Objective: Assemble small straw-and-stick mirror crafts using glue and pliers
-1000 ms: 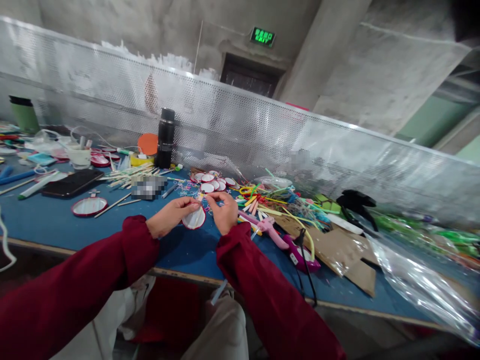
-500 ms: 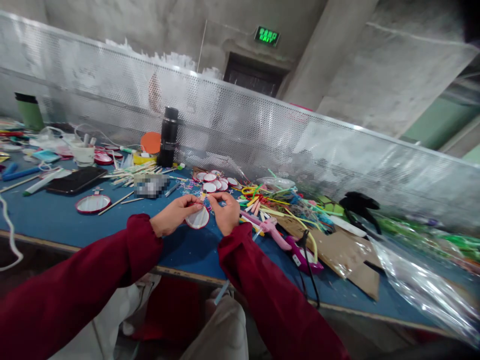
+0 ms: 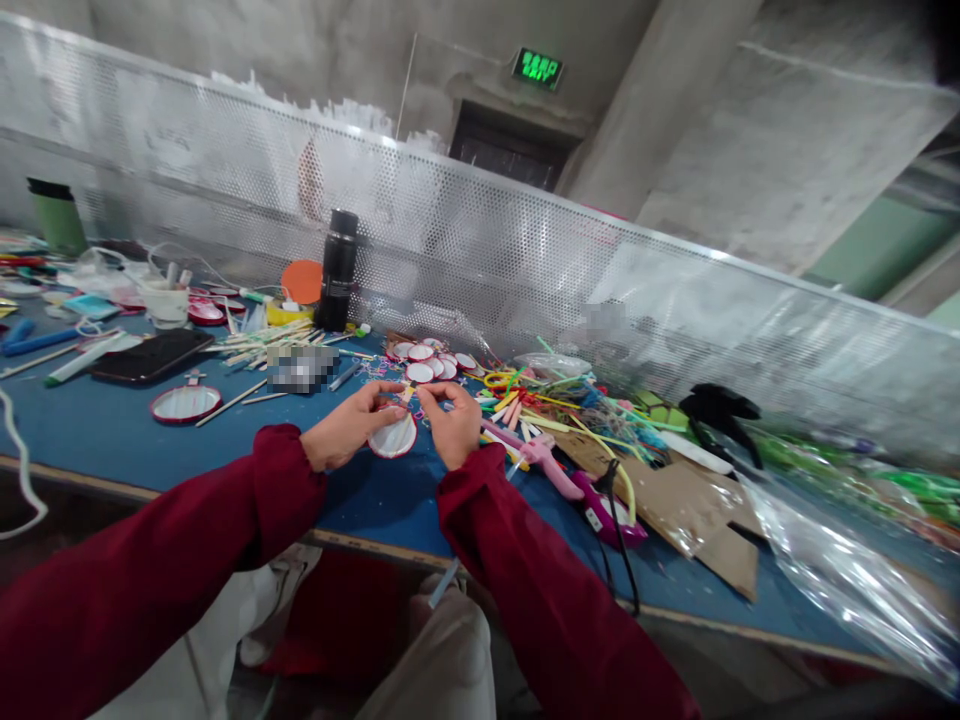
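Above the blue table, my left hand (image 3: 349, 425) pinches a small round disc (image 3: 392, 440) with a white face and a red rim near its upper edge. A small pale tab sticks up from that edge. Close on the right, my right hand (image 3: 452, 420) has thumb and forefinger pressed together at the tab; whatever lies between those fingertips is too small to make out. Beyond both hands lies a cluster of similar white discs (image 3: 427, 368) with red rims. One more round disc (image 3: 185, 404) with a tab rests flat at the left.
A pink glue gun (image 3: 551, 465) with a black cord lies right of my hands, beside cardboard (image 3: 675, 500) and clear plastic (image 3: 847, 570). Coloured sticks and wires spread behind it. A black bottle (image 3: 337, 270) stands near the perforated screen; a phone (image 3: 152, 356) lies left.
The disc has shifted very slightly left and tilted a little. My left fingers have lifted slightly at its upper edge, while my right hand stays almost in place.
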The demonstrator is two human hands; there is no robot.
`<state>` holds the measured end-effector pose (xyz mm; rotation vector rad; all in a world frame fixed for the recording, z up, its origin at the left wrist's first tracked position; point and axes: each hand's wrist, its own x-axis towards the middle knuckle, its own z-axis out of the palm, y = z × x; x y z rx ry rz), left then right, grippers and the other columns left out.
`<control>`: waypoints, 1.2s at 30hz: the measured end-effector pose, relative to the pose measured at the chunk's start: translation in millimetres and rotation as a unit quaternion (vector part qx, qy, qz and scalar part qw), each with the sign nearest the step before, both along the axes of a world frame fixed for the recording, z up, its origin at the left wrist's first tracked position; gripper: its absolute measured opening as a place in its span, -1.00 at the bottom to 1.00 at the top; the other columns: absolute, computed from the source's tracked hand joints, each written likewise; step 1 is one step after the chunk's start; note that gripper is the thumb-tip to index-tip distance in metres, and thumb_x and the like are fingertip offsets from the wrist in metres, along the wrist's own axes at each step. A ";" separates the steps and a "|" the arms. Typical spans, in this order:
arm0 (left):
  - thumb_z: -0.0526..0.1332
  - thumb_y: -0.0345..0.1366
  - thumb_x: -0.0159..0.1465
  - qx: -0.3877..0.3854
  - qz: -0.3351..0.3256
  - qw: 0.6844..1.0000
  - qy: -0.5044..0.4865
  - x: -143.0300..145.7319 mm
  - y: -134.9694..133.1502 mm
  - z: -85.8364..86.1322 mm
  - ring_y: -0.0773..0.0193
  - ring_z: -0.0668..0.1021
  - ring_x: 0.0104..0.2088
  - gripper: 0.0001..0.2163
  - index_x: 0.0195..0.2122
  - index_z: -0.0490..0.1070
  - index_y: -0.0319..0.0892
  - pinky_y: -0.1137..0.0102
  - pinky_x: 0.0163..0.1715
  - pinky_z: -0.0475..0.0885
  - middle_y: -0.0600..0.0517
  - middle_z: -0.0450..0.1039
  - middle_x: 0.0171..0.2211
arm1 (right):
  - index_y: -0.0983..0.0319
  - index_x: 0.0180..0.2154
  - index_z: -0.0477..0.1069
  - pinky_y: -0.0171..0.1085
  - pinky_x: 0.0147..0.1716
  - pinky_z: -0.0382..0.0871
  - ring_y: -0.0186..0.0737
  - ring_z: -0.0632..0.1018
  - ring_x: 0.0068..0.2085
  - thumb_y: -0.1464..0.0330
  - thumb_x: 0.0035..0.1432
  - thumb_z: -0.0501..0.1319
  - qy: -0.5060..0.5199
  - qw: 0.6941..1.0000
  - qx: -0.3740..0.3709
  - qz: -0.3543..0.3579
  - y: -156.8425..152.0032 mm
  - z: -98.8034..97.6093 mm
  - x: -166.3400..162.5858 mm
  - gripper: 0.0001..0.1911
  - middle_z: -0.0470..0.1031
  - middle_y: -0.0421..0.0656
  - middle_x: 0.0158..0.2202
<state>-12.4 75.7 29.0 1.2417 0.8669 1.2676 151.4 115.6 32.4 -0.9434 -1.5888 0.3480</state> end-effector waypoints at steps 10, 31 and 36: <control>0.40 -0.26 0.14 -0.003 0.010 1.000 -0.007 1.1 0.4 -0.1 0.36 0.47 -0.47 -0.50 0.09 0.32 -0.21 0.49 -0.54 0.34 0.10 0.39 -0.39 | 0.16 -0.40 0.57 -0.23 -0.15 0.39 -0.18 0.57 -0.29 0.20 0.12 0.30 -0.011 1.000 -0.006 -0.006 -2.8 1.8 -0.1 -0.82 0.62 -0.18 -0.36; 0.46 -0.25 0.08 -0.007 -0.010 0.999 -0.043 2.7 -2.1 2.2 0.36 0.49 -0.51 -0.49 0.03 0.35 -0.21 0.51 -0.57 0.36 0.10 0.47 -0.43 | 0.21 -0.38 0.58 -0.23 -0.20 0.42 -0.20 0.56 -0.33 0.18 0.10 0.29 0.011 1.000 0.001 0.018 -2.0 0.6 -1.0 -0.77 0.63 -0.17 -0.39; 0.45 -0.27 0.09 -0.002 -0.012 0.999 -0.047 3.1 -2.9 2.5 0.37 0.49 -0.52 -0.52 0.01 0.37 -0.20 0.50 -0.56 0.36 0.12 0.46 -0.44 | 0.20 -0.39 0.58 -0.24 -0.21 0.42 -0.21 0.55 -0.34 0.18 0.09 0.29 0.014 1.000 -0.006 0.021 -2.1 0.1 -1.2 -0.77 0.63 -0.18 -0.39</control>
